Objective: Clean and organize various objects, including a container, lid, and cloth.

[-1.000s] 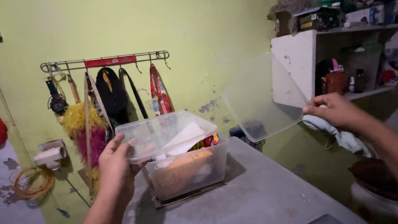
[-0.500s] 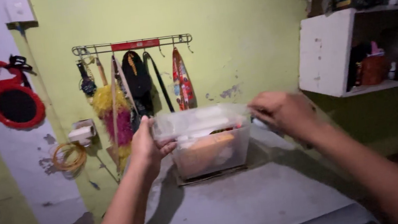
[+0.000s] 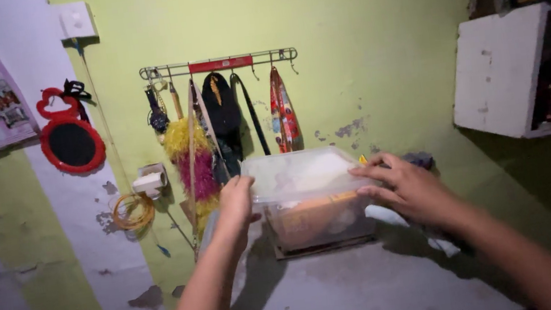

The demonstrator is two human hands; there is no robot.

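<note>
Item: clear plastic box [image 3: 318, 216], rectangular, standing on the grey table [image 3: 348, 293] close to the green wall [image 3: 362, 60], on a thin flat board that shows under its base. Contents seen through the side: something orange, something white; no more can be told.

Lid [image 3: 302, 174]: translucent, lying flat across the top of the box.

My left hand [image 3: 236, 202]: at the left end of the box, fingers curled over the lid's edge, thumb low against the side; partly closed on that end of lid and box.

My right hand [image 3: 406, 188]: at the right end, fingers spread and stretched flat, tips on the lid's right edge; open, pressing, gripping nothing that I can see.

White cloth [image 3: 395, 217]: on the table just beneath my right hand, touching the right side of the box.

Wall fittings: metal hook rail [image 3: 219, 64] above and behind the box, hung with a yellow and pink duster [image 3: 192, 158], dark straps, a black item and a red patterned piece [image 3: 283, 112]. Round red-framed mirror [image 3: 71, 141] well to the left. Coil of yellow cord [image 3: 130, 211] below it, near a small white fitting.

White shelf unit [image 3: 511, 73]: at upper right, well apart from the box, holding dim items I cannot make out.
</note>
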